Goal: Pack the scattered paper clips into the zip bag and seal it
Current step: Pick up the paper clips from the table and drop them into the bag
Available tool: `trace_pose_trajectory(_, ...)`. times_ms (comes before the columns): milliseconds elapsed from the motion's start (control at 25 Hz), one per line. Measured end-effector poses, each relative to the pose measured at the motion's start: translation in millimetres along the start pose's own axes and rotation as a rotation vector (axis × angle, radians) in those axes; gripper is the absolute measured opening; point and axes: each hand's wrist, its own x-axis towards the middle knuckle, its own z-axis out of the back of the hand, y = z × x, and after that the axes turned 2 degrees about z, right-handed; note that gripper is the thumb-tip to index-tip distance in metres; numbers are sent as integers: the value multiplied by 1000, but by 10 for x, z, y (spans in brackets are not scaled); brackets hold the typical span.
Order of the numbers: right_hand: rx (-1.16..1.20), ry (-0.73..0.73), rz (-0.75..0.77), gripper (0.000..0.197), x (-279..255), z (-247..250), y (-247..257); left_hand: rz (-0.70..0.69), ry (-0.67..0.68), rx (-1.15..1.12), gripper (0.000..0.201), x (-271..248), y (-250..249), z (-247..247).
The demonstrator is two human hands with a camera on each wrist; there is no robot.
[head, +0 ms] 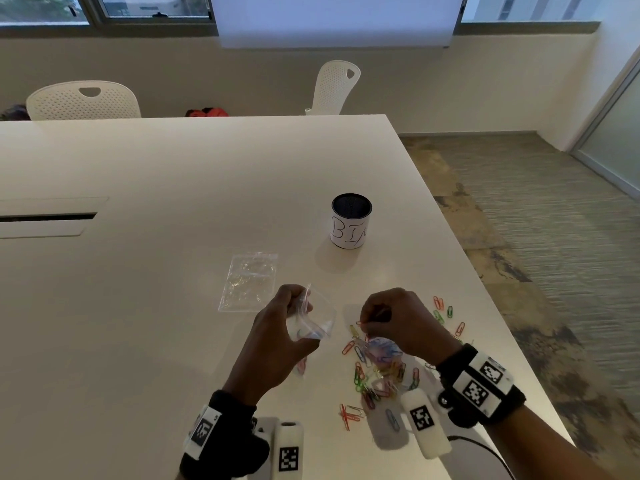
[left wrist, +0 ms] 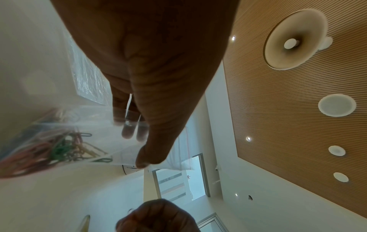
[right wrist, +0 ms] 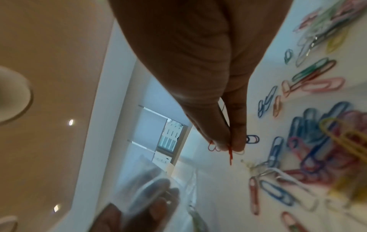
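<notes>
My left hand (head: 289,315) grips a clear zip bag (head: 317,322) just above the table, thumb and fingers pinching its mouth (left wrist: 139,130). Several coloured paper clips (left wrist: 57,149) lie inside it. To its right, my right hand (head: 381,317) pinches a red paper clip (right wrist: 230,154) between thumb and fingertips, held above the pile. Scattered paper clips (head: 377,372) in red, blue, green, yellow and pink lie on the white table (head: 173,185) under and around the right hand.
A second, flat clear bag (head: 249,282) lies on the table beyond the left hand. A dark cup with a white "BIN" label (head: 350,221) stands farther back. The table's right edge (head: 485,289) runs close to the outer clips (head: 446,313).
</notes>
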Motion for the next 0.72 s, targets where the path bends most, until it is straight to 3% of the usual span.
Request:
trace_pose_trajectory(120,325,-87,-10,9,-59,101,155,-6,8,-7,65,9,-3,-9)
trace_pose_trajectory(320,562,-126,74,13,-99,94,574,-10,14,-12,66,19,-34,-25)
trace_pose_trajectory(400,528,-144,142,12,-81,12,692,-11,20,-4,65,20,-34,-26)
trace_pose_trajectory(520,271,-161,251,10,-25,-100,736,-3,26,9,66,14,-44,-13)
trace_pose_trajectory(720,78,-176,319,16,5,-91,718,4,27,-1,66,9,-55,-1)
